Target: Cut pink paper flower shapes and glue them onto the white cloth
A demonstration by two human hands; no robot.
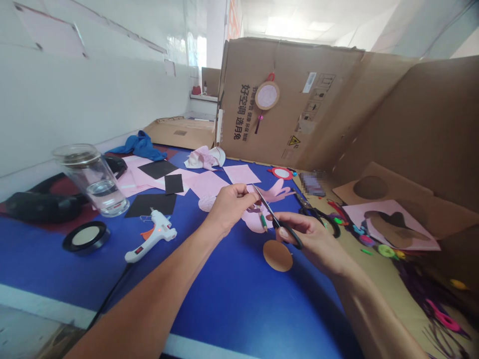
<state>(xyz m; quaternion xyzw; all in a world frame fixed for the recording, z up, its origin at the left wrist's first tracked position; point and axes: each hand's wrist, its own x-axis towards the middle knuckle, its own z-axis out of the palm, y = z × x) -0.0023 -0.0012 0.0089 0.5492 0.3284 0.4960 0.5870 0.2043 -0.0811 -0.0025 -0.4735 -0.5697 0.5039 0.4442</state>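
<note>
Centrally, hands [232, 205], scissors [268, 206] (gripped); pink paper [276, 192]

- My left hand [232, 207] partly hides the pink paper [276, 191] it holds.
- My right hand [314, 239] covers part of the scissors [268, 209].
- The bottom edge cuts off my forearms [160, 286].
- The cardboard's [286, 117] smallest print: unreadable.

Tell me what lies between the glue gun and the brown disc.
Head view: the left forearm crosses above blue tabletop between glue gun and brown disc.
</note>
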